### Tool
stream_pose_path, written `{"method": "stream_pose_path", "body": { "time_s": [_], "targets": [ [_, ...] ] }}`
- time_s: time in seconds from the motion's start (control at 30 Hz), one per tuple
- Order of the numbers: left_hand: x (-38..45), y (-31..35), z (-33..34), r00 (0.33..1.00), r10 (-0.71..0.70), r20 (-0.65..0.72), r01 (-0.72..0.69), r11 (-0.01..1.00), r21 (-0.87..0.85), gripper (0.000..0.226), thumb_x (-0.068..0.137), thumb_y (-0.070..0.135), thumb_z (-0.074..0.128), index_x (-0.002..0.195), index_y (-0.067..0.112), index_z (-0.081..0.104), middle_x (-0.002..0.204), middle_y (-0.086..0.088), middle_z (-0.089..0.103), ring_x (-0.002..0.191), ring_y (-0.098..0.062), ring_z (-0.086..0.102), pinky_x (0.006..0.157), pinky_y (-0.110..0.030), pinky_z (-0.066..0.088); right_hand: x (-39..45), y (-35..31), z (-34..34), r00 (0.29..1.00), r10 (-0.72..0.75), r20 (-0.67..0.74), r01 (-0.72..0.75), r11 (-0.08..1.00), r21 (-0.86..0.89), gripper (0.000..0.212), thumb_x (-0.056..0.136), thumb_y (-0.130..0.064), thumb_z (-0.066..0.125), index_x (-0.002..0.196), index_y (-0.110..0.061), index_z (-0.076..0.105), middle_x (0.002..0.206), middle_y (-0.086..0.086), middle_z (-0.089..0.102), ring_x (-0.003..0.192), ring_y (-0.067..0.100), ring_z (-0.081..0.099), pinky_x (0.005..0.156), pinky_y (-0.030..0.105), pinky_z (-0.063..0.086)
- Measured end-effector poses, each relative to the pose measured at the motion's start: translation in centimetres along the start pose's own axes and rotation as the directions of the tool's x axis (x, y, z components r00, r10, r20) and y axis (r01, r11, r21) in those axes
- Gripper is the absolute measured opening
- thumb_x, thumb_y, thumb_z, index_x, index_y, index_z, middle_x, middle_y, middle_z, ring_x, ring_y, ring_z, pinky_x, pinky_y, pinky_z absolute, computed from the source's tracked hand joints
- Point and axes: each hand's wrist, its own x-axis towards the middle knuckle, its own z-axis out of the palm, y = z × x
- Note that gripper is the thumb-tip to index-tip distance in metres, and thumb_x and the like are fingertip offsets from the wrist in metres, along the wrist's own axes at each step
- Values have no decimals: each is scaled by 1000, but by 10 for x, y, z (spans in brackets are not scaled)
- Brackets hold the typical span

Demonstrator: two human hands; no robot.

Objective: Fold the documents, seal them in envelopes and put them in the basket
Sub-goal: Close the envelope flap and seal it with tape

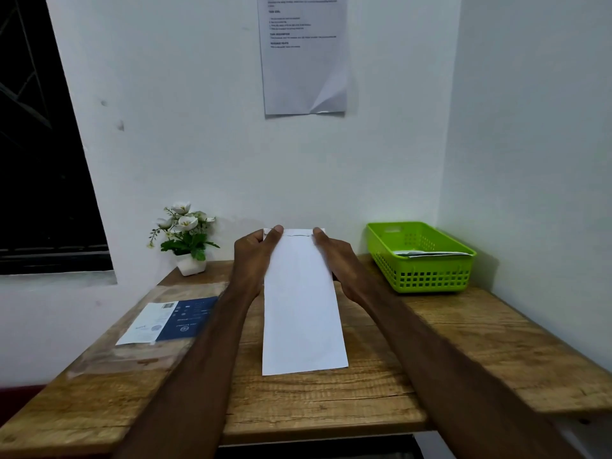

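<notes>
Holding long white envelope above wooden table, near end low, far end raised. Left hand and right hand pinching far flap corners, thumbs on top. Risk: uneven pressing, crooked seal. Green basket far right, envelopes already inside.

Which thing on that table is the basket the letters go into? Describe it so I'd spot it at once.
Start at the wooden table and look to its far right corner, against the wall. The basket sits there, a rectangular plastic tray with lattice sides and white papers already inside. It is the only bright green container there.
</notes>
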Motion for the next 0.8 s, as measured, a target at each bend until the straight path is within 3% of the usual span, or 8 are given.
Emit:
{"method": "stream_pose_path", "body": {
  "time_s": [0.13, 0.4, 0.5, 0.57, 0.67, 0.8],
  "targets": [
    [-1, 0, 2, 1000, 26, -1, -26, 999, 41, 38, 95, 39, 71, 72, 11, 62, 65, 1, 59, 61, -10, 53, 58, -27, 42, 2, 7, 0, 997, -82, -16, 81, 995, -58, 36, 103, -43, 55, 84, -15, 68, 77, -3, 63, 65, 11, 56, 58, 24, 42],
    [-3, 0, 2, 999, 41, 10, -42, 996, 75, 43, 96, 39, 69, 82, -2, 68, 72, -4, 65, 63, -10, 56, 59, -27, 43, 0, 7, -5, 990, -138, -30, 132, 980, -152, 42, 102, -42, 57, 68, -17, 52, 60, -8, 47, 49, 6, 38, 48, 22, 28],
    [-3, 0, 3, 999, 48, -2, -48, 995, 84, 38, 96, 38, 70, 73, 8, 63, 67, -1, 60, 59, -8, 52, 55, -25, 41, 0, 7, -8, 994, -108, 8, 108, 989, -98, 46, 99, -48, 60, 82, -6, 66, 73, 0, 59, 61, 11, 52, 56, 24, 40],
    [-2, 0, 2, 999, 39, -16, -38, 997, 74, 38, 96, 38, 70, 72, 9, 62, 65, 0, 59, 58, -8, 51, 54, -25, 41, 1, 7, -9, 995, -88, 38, 91, 992, -92, 55, 95, -51, 64, 89, 4, 65, 81, 4, 65, 72, 16, 60, 66, 31, 47],
    [-1, 0, 0, 999, 29, -19, -29, 999, 42, 44, 95, 36, 71, 79, -4, 63, 69, -3, 59, 60, -9, 51, 53, -25, 41, 1, 9, -9, 993, -94, 67, 100, 991, -94, 48, 94, -45, 67, 86, 3, 66, 82, 7, 63, 77, 18, 59, 71, 36, 46],
    [-1, -1, 0, 999, 35, -10, -34, 999, 29, 52, 95, 37, 71, 85, -13, 59, 72, -7, 56, 65, -14, 50, 55, -26, 40, 1, 8, -10, 990, -116, 78, 124, 986, -107, 66, 86, -48, 69, 93, 17, 60, 84, 9, 65, 79, 19, 60, 72, 38, 47]
  ]
}}
